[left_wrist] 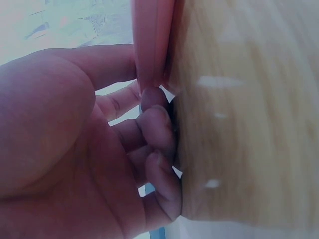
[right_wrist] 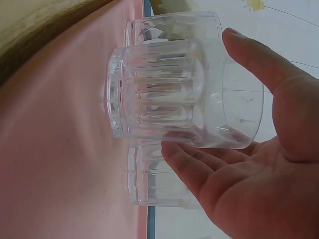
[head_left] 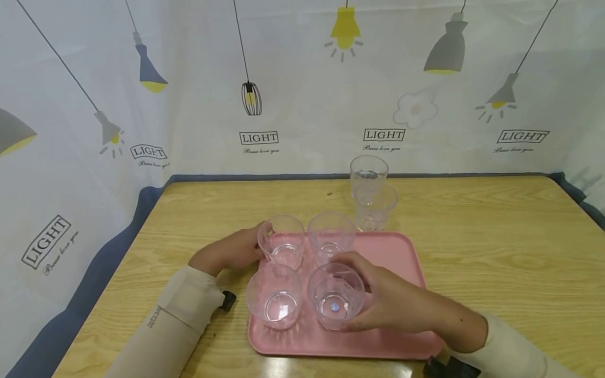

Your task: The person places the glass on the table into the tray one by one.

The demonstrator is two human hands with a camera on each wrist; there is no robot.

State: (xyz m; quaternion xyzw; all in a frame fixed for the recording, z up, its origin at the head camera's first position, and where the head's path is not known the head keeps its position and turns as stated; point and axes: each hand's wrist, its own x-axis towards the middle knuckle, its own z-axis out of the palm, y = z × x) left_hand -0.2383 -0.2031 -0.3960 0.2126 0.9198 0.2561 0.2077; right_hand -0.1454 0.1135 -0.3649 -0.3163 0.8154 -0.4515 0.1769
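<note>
Several clear tumblers stand upright on a pink tray (head_left: 392, 341) in two rows. My right hand (head_left: 387, 299) curves around the front right tumbler (head_left: 335, 299), thumb on the near side and fingers on the far side. In the right wrist view, the fingertips (right_wrist: 172, 149) meet the ribbed wall of this tumbler (right_wrist: 159, 94), whose base rests on the tray. My left hand (head_left: 236, 249) grips the tray's left edge, partly hidden behind the back left tumbler (head_left: 282, 244). In the left wrist view, its thumb lies against the tray rim (left_wrist: 152, 40) and curled fingers (left_wrist: 157, 124) tuck beneath.
Two more clear tumblers stand on the wooden table (head_left: 496, 252) behind the tray, one farther back (head_left: 368, 173) and one nearer (head_left: 375, 207). The front left tumbler (head_left: 274, 296) and back right tumbler (head_left: 331, 236) flank the held one. A lamp-print cloth (head_left: 307, 105) hangs behind the table.
</note>
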